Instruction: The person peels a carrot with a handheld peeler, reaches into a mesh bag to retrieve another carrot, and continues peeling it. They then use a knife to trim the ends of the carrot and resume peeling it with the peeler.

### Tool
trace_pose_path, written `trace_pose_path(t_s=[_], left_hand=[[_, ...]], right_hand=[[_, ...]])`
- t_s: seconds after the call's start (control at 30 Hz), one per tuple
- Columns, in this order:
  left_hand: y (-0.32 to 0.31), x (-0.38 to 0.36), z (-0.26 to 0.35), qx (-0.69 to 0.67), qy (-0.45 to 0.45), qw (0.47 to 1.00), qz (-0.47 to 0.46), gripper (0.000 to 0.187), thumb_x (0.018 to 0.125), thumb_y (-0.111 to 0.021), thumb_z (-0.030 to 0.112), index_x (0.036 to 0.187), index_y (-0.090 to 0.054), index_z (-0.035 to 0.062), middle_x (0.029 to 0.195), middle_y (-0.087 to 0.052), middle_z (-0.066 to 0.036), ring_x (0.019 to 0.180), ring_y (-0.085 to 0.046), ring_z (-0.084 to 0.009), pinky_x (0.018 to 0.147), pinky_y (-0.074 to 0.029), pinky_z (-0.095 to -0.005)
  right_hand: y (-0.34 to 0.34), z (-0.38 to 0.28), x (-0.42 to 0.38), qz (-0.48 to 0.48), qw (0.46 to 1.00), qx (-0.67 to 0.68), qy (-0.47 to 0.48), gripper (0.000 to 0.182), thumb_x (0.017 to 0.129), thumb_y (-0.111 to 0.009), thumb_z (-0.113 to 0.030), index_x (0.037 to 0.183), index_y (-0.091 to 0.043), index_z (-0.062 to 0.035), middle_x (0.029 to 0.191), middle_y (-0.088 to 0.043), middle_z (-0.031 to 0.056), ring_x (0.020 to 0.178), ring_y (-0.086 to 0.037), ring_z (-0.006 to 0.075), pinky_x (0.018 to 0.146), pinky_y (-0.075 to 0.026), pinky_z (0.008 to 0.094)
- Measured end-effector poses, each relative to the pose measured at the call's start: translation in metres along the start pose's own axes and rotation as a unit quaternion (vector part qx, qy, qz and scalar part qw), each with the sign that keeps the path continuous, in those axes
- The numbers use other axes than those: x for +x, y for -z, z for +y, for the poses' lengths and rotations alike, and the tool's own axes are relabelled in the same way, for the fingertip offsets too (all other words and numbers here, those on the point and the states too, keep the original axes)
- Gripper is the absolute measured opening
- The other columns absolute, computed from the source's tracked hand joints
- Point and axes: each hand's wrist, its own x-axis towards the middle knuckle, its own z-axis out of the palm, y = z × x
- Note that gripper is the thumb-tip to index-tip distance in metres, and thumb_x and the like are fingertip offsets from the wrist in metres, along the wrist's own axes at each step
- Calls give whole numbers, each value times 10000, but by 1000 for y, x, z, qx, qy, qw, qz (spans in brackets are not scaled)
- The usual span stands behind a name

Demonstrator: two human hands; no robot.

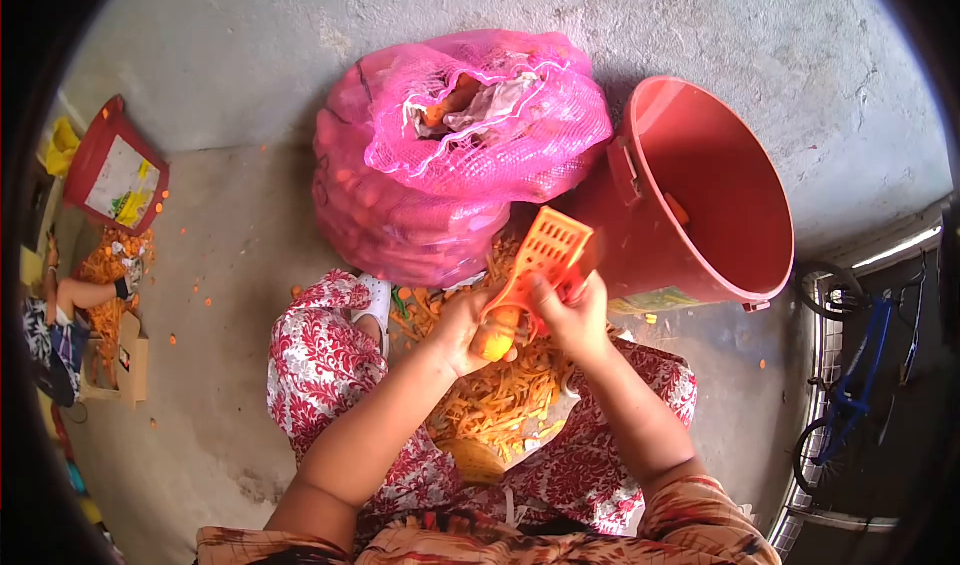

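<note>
My left hand is wrapped round a peeled orange-yellow carrot, its blunt end pointing down toward me. My right hand grips an orange plastic peeler with a slotted upper part, the thumb lying on it. The peeler's lower part rests against the carrot. Beneath both hands, a heap of orange peelings lies on the floor between my legs, with a yellowish round container at its near edge.
A pink mesh sack full of carrots stands ahead. Right of it, a large red bin tilts toward the right, an orange piece inside. At far left are another red bin and a seated person. A blue bicycle is at far right.
</note>
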Motion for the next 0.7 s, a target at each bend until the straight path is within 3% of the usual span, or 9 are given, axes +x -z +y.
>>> trace_pose_path(t_s=[0.1, 0.17, 0.2, 0.23, 0.3, 0.4, 0.43, 0.57, 0.7], left_hand=[[-2, -1, 0, 18, 15, 1000, 4, 334, 839, -385, 350, 959, -503, 62, 738, -564, -84, 632, -568, -182, 437, -444, -324], [-6, -3, 0, 41, 34, 999, -10, 334, 847, -377, 349, 959, -503, 61, 734, -563, -88, 635, -566, -182, 438, -445, -324], [-8, -4, 0, 41, 33, 999, -14, 335, 850, -372, 348, 964, -497, 59, 738, -559, -87, 630, -561, -182, 440, -440, -322], [-9, -5, 1, 40, 31, 999, -18, 336, 854, -368, 348, 970, -491, 58, 743, -556, -86, 624, -556, -183, 442, -436, -321], [-10, -7, 2, 39, 26, 999, -25, 338, 860, -359, 348, 980, -478, 55, 752, -550, -84, 612, -545, -184, 445, -428, -318], [-2, 0, 1, -13, 13, 1000, -12, 309, 856, -365, 345, 978, -478, 84, 792, -537, -69, 665, -542, -176, 468, -424, -308], [-1, 0, 1, -30, 9, 999, -11, 302, 854, -368, 343, 979, -478, 91, 799, -534, -67, 678, -541, -175, 472, -423, -307], [-1, -1, 0, -1, -1, 1000, -18, 290, 847, -379, 340, 973, -476, 98, 797, -527, -68, 676, -529, -174, 444, -411, -306], [-2, -1, 0, -18, 39, 998, -54, 280, 847, -381, 337, 930, -480, 88, 797, -526, -68, 658, -519, -172, 422, -403, -314]], right_hand=[[0, 4, 4, 23, 999, -30, 34, 216, 776, -561, -35, 967, -467, -4, 855, -559, 43, 766, -532, 89, 676, -452, 234], [16, 3, 19, 110, 993, 8, -30, 189, 777, -559, -37, 944, -477, -7, 837, -558, 39, 754, -527, 86, 664, -449, 231], [27, 20, 31, 185, 978, -53, 80, 115, 779, -542, -53, 877, -495, -16, 751, -562, 36, 593, -515, 69, 516, -418, 194], [38, 24, 42, 228, 969, -53, 80, 104, 775, -535, -47, 868, -498, -20, 734, -562, 37, 576, -513, 65, 486, -405, 187], [57, 15, 49, 298, 954, -32, -22, 141, 787, -549, -56, 912, -493, -19, 787, -564, 50, 661, -531, 89, 596, -449, 225], [43, 11, 37, 220, 975, 1, 27, 157, 795, -545, -74, 932, -494, -19, 779, -564, 57, 647, -534, 91, 576, -449, 217], [32, -2, 26, 161, 987, 5, -25, 204, 793, -551, -77, 974, -481, -13, 805, -565, 56, 688, -542, 96, 609, -452, 218], [2, 3, -2, 4, 999, 51, 8, 266, 779, -554, -31, 1021, -449, 0, 904, -552, 61, 810, -532, 107, 698, -448, 239], [25, 23, 26, 174, 984, -13, 28, 180, 779, -547, -17, 943, -472, -9, 847, -555, 55, 757, -524, 86, 669, -441, 230]])
